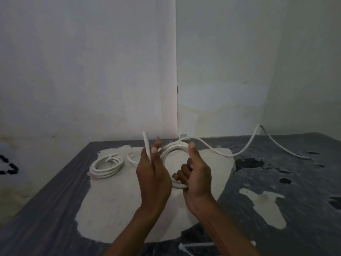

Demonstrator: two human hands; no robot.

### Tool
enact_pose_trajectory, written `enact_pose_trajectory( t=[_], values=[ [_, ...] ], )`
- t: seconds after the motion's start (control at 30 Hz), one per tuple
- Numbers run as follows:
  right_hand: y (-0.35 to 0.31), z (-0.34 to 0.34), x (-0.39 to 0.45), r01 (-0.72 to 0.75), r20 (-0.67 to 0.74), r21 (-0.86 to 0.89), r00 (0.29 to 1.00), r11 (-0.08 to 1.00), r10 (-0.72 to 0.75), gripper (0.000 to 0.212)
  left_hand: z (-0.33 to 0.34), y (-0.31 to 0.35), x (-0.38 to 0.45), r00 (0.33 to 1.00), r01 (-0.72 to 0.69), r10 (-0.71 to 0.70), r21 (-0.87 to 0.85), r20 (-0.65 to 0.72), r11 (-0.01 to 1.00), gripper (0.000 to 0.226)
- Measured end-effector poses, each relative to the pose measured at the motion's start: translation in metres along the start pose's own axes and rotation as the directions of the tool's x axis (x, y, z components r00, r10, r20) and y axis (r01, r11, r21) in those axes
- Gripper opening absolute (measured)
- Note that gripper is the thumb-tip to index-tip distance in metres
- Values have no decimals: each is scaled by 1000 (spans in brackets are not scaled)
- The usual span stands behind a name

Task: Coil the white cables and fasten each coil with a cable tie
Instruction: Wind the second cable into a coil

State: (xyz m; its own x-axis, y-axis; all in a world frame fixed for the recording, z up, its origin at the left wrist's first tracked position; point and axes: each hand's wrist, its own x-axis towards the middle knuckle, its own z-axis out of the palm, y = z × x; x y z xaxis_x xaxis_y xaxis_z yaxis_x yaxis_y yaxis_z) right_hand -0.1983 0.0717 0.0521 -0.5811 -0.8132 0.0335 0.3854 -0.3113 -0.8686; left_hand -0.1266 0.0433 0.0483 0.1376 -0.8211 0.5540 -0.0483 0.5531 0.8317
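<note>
Bare grey-white walls meet in a corner straight ahead of you, and below them runs a dark table (pixel 276 174) whose coating has peeled away in pale patches, the biggest one lying right under your hands. Your left hand (pixel 153 174) is curled round the free end of the white cable (pixel 146 145), which sticks up out of the top of your fist, its long axis near upright and tipped slightly to the left. Your right hand (pixel 196 178) grasps the coil (pixel 172 150) you are forming: the fingers hook through the loops from the near side and the thumb stands up against the far right of the ring. That coil stands between your two hands, held above the pale patch, its open face turned toward you. From the top of the grip the loose run of cable (pixel 245 146) sags away to the right, rises in an arch near the wall, then drops onto the dark surface well right of your hand. Left of your left hand a finished coil (pixel 106 166) lies flat, bound by a tie at its far side. Between it and your left wrist a smaller white loop (pixel 133 156) lies partly hidden. Near the bottom edge, beneath your right forearm, a white cable tie (pixel 195 245) rests on the table.
</note>
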Motion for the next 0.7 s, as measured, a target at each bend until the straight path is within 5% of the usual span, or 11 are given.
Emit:
enact_pose_trajectory(
  t=[0.23, 0.5, 0.7],
  values=[
    [-2, -13, 5, -104, 179, -218, 973, 970, 145, 51, -12, -13, 9, 968, -169, 129, 176, 217, 970, 37],
    [-7, -21, 10, 165, 338, -656, 937, 737, 91, 34, -17, -27, -2, 898, -269, 138, 271, 417, 924, 39],
    [-16, -28, 17, -84, 183, -580, 956, 810, 230, 52, -13, -28, 0, 806, -270, 52, 288, 590, 919, 17]
  ],
)
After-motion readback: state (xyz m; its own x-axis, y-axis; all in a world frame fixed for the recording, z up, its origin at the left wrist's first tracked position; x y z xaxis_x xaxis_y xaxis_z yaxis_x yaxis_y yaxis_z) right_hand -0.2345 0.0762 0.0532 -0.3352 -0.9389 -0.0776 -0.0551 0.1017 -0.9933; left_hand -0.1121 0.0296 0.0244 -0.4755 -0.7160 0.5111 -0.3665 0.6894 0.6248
